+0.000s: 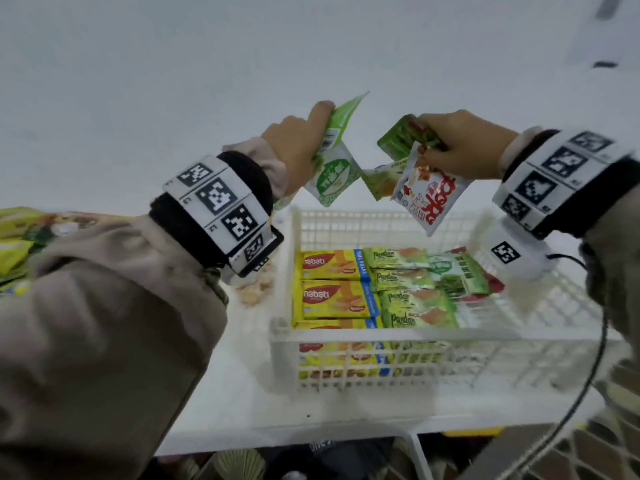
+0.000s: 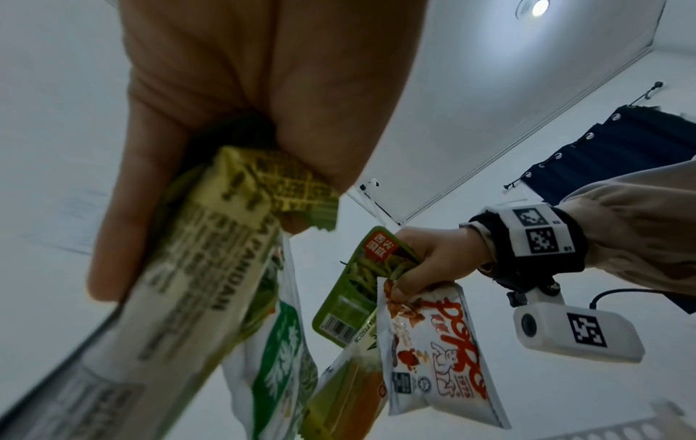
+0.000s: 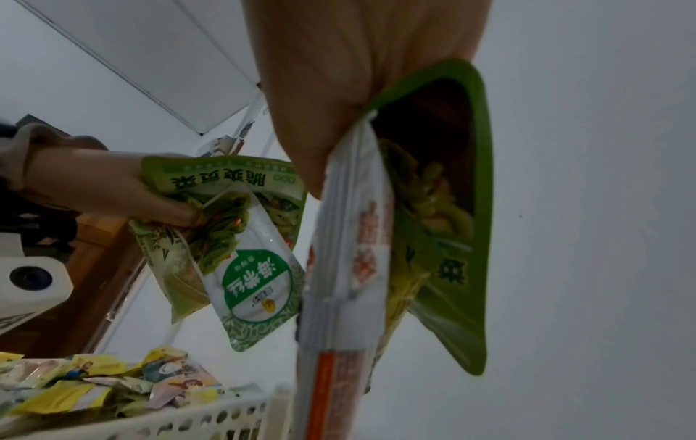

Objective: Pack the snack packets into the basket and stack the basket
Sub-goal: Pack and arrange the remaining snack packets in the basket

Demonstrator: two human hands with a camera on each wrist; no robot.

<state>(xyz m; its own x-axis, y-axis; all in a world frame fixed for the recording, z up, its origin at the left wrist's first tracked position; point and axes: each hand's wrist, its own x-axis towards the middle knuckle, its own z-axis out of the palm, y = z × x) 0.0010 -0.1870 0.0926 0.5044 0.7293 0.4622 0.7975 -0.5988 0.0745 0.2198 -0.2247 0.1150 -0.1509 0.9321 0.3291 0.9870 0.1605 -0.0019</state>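
Note:
Both hands hang above the far rim of a white lattice basket [image 1: 450,362] on the white table. My left hand [image 1: 298,143] grips a bunch of green and white snack packets [image 1: 334,171], also seen from below in the left wrist view as green and white packets [image 2: 196,268]. My right hand [image 1: 460,147] pinches a white and red snack packet [image 1: 429,195] together with green packets [image 1: 401,136]; the white and red packet [image 2: 440,351] dangles downward. Inside the basket lie yellow wafer packets [image 1: 332,292] at left and green Pandan packets [image 1: 412,292] in the middle.
A heap of loose yellow and green packets [image 1: 17,244] lies on the table at far left, and it shows as a pile of packets [image 3: 94,384] in the right wrist view. Another white basket rim [image 1: 602,452] sits low at the right. A black cable [image 1: 588,375] hangs from my right wrist.

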